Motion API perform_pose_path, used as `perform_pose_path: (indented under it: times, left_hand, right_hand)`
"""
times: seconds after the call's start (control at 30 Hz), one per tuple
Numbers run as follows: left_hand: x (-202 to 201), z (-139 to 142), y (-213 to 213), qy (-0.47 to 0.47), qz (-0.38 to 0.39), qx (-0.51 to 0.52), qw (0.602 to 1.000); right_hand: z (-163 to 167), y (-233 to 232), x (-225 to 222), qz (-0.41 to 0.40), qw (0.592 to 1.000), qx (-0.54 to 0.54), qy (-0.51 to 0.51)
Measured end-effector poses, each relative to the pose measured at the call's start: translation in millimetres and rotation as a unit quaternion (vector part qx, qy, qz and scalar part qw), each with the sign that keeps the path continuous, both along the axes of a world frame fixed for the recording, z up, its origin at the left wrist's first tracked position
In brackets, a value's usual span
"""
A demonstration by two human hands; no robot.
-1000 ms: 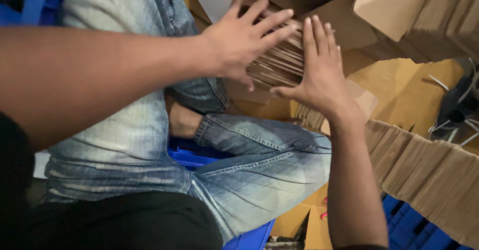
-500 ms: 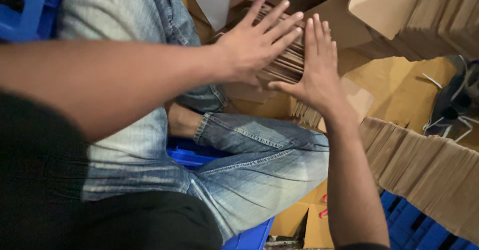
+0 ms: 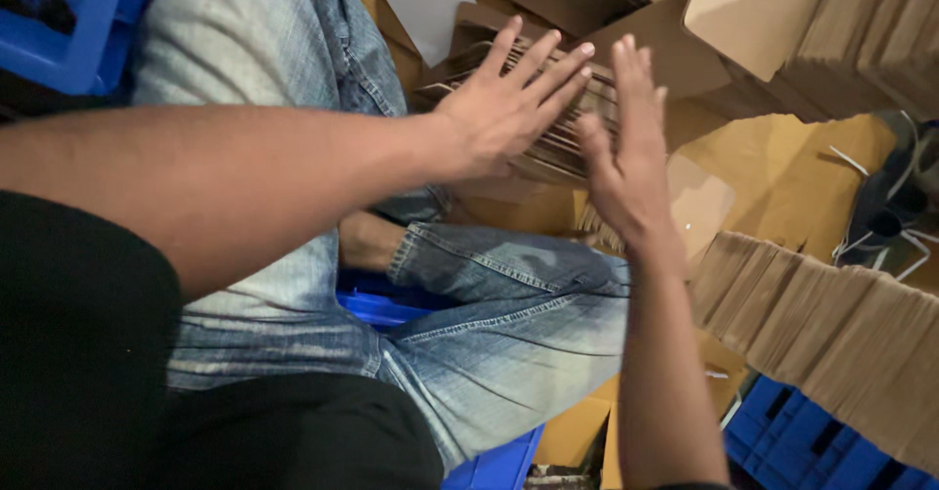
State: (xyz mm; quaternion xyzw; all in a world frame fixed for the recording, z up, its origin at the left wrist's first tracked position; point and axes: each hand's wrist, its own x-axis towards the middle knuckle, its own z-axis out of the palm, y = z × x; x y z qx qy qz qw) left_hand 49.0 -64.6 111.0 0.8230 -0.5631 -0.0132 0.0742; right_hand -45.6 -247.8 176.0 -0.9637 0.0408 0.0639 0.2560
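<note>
Left hand (image 3: 499,113) and right hand (image 3: 626,162), grips flat and open, sandwich the cardboard stack (image 3: 562,133) between them; advise even inward pressure to square edges.

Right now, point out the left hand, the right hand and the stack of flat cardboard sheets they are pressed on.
left hand (image 3: 499,109), head view, on the back of the hand.
right hand (image 3: 626,172), head view, on the back of the hand.
stack of flat cardboard sheets (image 3: 577,133), head view, on the sheet edges between the hands.
</note>
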Motion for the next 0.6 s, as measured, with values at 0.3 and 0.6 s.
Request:
perform_pose_path:
  times: [0.3,0.6]
  left_hand:
    - [-9.4,-1.9,1.5,0.097,-0.006,-0.057,0.994]
    - [-2.8,-0.4,-10.1,-0.008,0.029,0.034,0.999]
  right_hand:
    - [-48.7,7.8,-4.4,-0.108,0.982,-0.145,-0.046]
    - [-57.3,-14.9,4.8,-0.099,0.989,-0.068,-0.082]
